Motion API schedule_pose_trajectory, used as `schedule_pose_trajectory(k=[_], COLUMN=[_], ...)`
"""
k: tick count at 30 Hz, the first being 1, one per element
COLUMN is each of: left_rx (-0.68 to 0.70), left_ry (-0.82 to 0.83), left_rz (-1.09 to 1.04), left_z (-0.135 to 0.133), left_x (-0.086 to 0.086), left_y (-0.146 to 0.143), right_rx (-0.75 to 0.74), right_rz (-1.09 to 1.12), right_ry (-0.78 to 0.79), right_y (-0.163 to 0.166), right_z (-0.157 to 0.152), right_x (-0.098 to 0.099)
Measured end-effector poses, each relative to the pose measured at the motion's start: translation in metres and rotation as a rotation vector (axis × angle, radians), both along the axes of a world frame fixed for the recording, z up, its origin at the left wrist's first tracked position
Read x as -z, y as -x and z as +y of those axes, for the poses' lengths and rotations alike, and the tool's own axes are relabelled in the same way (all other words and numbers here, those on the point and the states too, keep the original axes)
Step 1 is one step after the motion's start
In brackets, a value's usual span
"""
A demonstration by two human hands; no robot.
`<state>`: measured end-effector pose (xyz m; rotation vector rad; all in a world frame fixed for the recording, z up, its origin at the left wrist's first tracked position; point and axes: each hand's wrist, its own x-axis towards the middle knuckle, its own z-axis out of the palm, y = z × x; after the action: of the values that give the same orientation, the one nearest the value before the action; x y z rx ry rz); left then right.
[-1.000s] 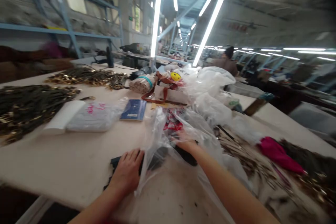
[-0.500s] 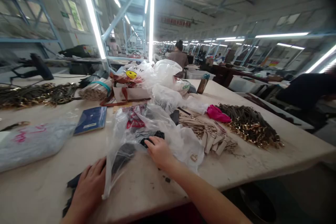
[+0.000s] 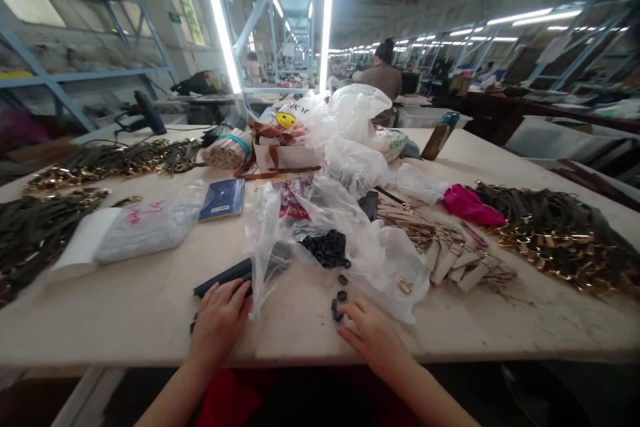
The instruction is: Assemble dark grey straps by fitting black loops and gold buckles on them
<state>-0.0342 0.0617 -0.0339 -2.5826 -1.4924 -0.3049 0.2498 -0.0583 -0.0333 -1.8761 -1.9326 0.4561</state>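
Observation:
My left hand (image 3: 220, 320) lies palm down over a bundle of dark strips (image 3: 225, 279) at the near left of the table, its fingers stretched over their near side. My right hand (image 3: 373, 332) rests on the tabletop with its fingers apart, the fingertips at a few small black rings (image 3: 336, 310). Two more loose rings lie just beyond. A pile of such black rings (image 3: 326, 248) sits at the mouth of a clear plastic bag (image 3: 357, 223), which spreads between and beyond my hands. What is under my left palm is hidden.
Beige strips (image 3: 453, 250), a pink cloth (image 3: 473, 205) and dark straps with gold clasps (image 3: 565, 233) lie to the right. A blue booklet (image 3: 221, 200) and a wrapped white packet (image 3: 150, 227) are left. A bottle (image 3: 440, 137) stands at the back. The table's near edge runs before me.
My right hand has drawn back from the black pile in the bag towards the near edge, and loose rings now lie by its fingers. The view has shifted left.

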Motion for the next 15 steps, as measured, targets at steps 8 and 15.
schedule_pose_trajectory(k=[8, 15], left_rx=[0.061, -0.052], left_ry=[0.149, 0.544], left_rz=[-0.099, -0.767], left_z=[0.0, 0.009], left_x=[-0.015, -0.013], left_y=[-0.014, -0.062], right_rx=[-0.05, -0.071], right_rz=[-0.139, -0.075], right_ry=[0.052, -0.09], right_y=[0.027, 0.023], right_z=[0.039, 0.043], right_x=[0.019, 0.044])
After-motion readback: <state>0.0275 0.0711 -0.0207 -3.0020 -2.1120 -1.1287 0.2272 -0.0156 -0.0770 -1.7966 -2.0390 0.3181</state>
